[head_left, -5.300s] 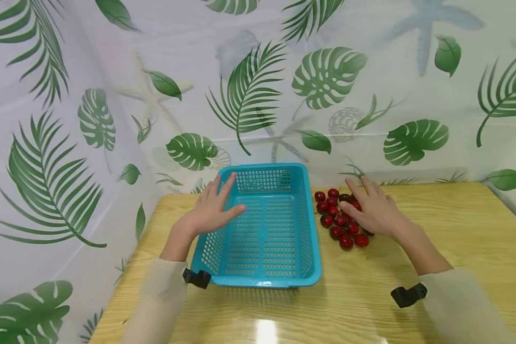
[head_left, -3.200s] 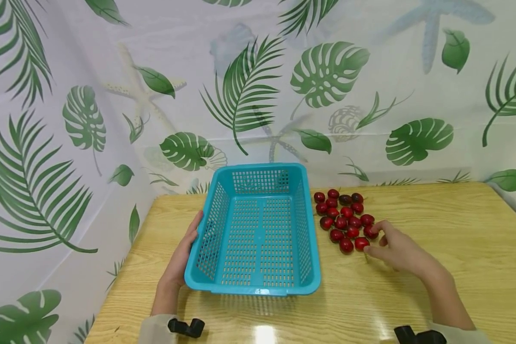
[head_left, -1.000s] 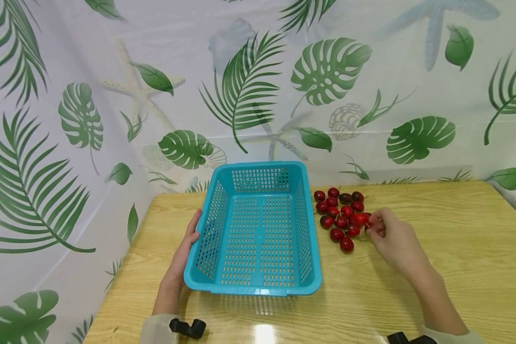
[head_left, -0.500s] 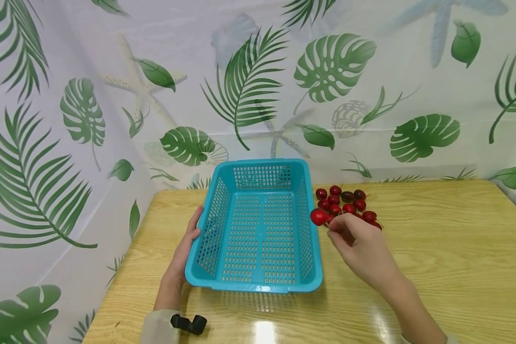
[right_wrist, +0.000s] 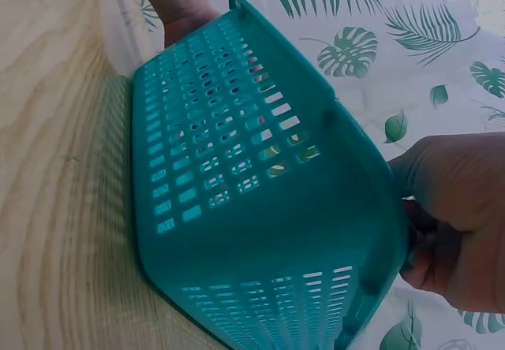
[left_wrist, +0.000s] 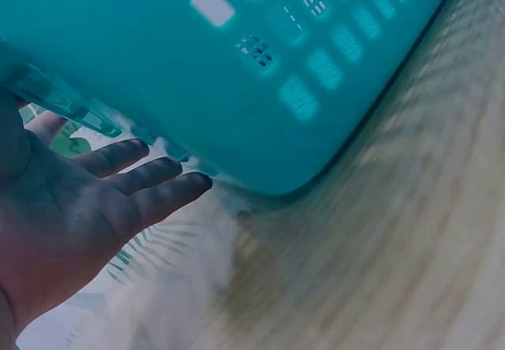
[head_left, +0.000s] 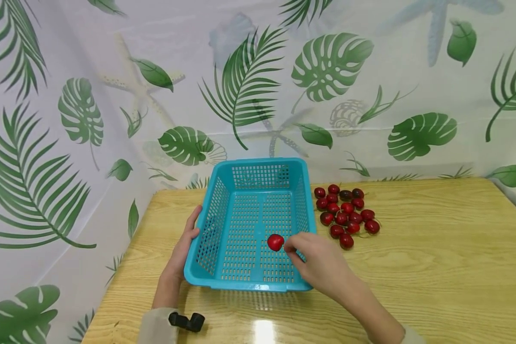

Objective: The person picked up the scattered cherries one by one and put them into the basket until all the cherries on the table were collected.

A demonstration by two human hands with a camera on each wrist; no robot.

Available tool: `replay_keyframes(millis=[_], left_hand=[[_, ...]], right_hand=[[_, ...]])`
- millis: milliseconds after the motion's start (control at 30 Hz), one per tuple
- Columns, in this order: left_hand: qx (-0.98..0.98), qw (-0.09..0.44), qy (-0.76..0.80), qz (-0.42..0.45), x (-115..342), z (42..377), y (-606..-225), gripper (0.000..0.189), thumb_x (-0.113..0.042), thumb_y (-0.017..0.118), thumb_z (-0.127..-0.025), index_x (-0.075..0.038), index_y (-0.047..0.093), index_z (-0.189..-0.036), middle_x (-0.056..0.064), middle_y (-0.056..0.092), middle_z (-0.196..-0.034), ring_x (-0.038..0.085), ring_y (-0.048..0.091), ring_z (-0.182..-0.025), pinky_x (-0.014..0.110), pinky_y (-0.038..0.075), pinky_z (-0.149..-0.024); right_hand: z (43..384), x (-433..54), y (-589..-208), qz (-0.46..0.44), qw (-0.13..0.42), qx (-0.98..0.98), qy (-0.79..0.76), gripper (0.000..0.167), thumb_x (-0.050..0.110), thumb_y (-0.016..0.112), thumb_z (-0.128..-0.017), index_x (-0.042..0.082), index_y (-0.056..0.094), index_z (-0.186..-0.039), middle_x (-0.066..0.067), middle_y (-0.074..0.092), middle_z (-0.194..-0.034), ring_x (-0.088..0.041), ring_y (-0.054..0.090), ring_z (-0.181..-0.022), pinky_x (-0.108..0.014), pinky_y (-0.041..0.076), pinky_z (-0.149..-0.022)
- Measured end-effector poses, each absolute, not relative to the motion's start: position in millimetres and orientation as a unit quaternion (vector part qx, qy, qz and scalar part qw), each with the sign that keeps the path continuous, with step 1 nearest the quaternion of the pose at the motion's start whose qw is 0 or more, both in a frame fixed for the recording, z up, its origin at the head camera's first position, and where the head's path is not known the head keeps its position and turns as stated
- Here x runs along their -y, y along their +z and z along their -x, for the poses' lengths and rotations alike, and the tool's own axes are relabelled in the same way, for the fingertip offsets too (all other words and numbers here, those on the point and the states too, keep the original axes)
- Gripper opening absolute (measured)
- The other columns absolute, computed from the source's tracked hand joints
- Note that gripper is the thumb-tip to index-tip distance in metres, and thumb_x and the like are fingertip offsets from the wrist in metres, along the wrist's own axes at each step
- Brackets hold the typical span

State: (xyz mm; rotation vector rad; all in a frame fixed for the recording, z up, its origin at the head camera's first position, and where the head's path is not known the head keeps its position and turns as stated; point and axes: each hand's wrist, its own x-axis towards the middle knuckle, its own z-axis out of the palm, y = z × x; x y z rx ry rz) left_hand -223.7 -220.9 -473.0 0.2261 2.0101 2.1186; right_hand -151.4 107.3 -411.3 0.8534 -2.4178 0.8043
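Observation:
A blue plastic basket (head_left: 258,287) with perforated walls stands on the table. My left hand (head_left: 181,255) rests along its left side; in the left wrist view the fingers (left_wrist: 170,196) are extended by the basket wall (left_wrist: 197,90). Over the right part of the basket, my right hand (head_left: 320,260) pinches a red cherry (head_left: 275,242) by its stem. The right wrist view shows that hand (right_wrist: 465,224) curled beyond the basket rim (right_wrist: 379,176), which hides the cherry. A group of dark red cherries (head_left: 341,218) lies right of the basket.
The wooden table (head_left: 434,253) carries the basket and loose cherries. A white leaf-patterned cloth (head_left: 258,81) hangs directly behind the table and along its left side. Black wrist cameras (head_left: 187,321) show on the left sleeve.
My right hand picked a cherry from the near right of the group and carried it left over the basket wall. The left hand stays at the basket's side.

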Motion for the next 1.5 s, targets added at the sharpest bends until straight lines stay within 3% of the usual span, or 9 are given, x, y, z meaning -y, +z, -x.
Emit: replay_keyframes(millis=[233, 400, 633, 900, 1033, 1233, 1500], left_hand=[[-0.723, 0.119, 0.675, -0.091, 227, 229, -473, 0.063, -0.021, 0.029, -0.101, -0.029, 0.008, -0.159, 0.018, 0.02, -0.159, 0.041, 0.038, -0.132, 0.037, 0.044, -0.093], [-0.724, 0.14, 0.666, -0.108, 220, 234, -474, 0.064, -0.018, 0.027, -0.099, -0.027, 0.007, -0.159, 0.029, 0.034, -0.15, 0.042, 0.048, -0.125, 0.039, 0.048, -0.091], [-0.714, 0.102, 0.684, -0.11, 221, 232, -479, 0.066, -0.019, 0.029, -0.097, -0.024, 0.009, -0.16, 0.019, 0.019, -0.159, 0.042, 0.041, -0.127, 0.038, 0.045, -0.091], [-0.713, 0.099, 0.685, -0.114, 221, 232, -479, 0.066, -0.018, 0.028, -0.097, -0.022, 0.008, -0.16, 0.017, 0.015, -0.161, 0.043, 0.036, -0.131, 0.037, 0.043, -0.094], [-0.713, 0.104, 0.684, -0.113, 221, 231, -479, 0.065, -0.019, 0.027, -0.098, -0.022, 0.007, -0.16, 0.017, 0.013, -0.162, 0.044, 0.035, -0.133, 0.039, 0.043, -0.094], [-0.706, 0.1, 0.693, -0.11, 222, 232, -478, 0.065, -0.018, 0.027, -0.098, -0.023, 0.008, -0.16, 0.017, 0.014, -0.161, 0.044, 0.034, -0.133, 0.04, 0.043, -0.093], [-0.705, 0.092, 0.695, -0.112, 222, 230, -474, 0.064, -0.018, 0.024, -0.1, -0.021, 0.005, -0.161, 0.015, 0.007, -0.164, 0.044, 0.026, -0.139, 0.04, 0.039, -0.097]], right_hand=[[156, -103, -411, -0.276, 0.128, 0.928, 0.216, 0.022, 0.003, 0.075, -0.082, 0.019, 0.061, -0.075, 0.01, 0.061, -0.071, -0.011, 0.053, -0.069, -0.024, 0.043, -0.058], [157, -103, -413, -0.254, 0.103, 0.948, 0.16, 0.031, 0.005, 0.074, -0.082, 0.02, 0.051, -0.067, 0.012, 0.05, -0.061, -0.011, 0.041, -0.061, -0.025, 0.033, -0.05], [165, -95, -413, -0.273, 0.074, 0.951, 0.124, 0.034, -0.003, 0.067, -0.078, 0.019, 0.049, -0.06, 0.009, 0.044, -0.055, -0.01, 0.039, -0.053, -0.028, 0.034, -0.048], [175, -85, -421, -0.282, 0.048, 0.954, 0.089, 0.034, -0.006, 0.065, -0.073, 0.019, 0.048, -0.059, 0.006, 0.045, -0.055, -0.011, 0.04, -0.053, -0.033, 0.041, -0.049], [176, -85, -424, -0.286, 0.042, 0.95, 0.115, 0.034, -0.005, 0.066, -0.077, 0.018, 0.049, -0.059, 0.007, 0.044, -0.055, -0.01, 0.038, -0.053, -0.029, 0.039, -0.048], [175, -85, -423, -0.285, 0.046, 0.944, 0.159, 0.024, 0.005, 0.073, -0.081, 0.017, 0.06, -0.066, 0.008, 0.054, -0.06, -0.009, 0.047, -0.055, -0.028, 0.041, -0.049], [176, -82, -420, -0.27, 0.029, 0.948, 0.164, 0.021, 0.004, 0.071, -0.083, 0.016, 0.063, -0.068, 0.006, 0.061, -0.065, -0.009, 0.052, -0.056, -0.027, 0.042, -0.049]])
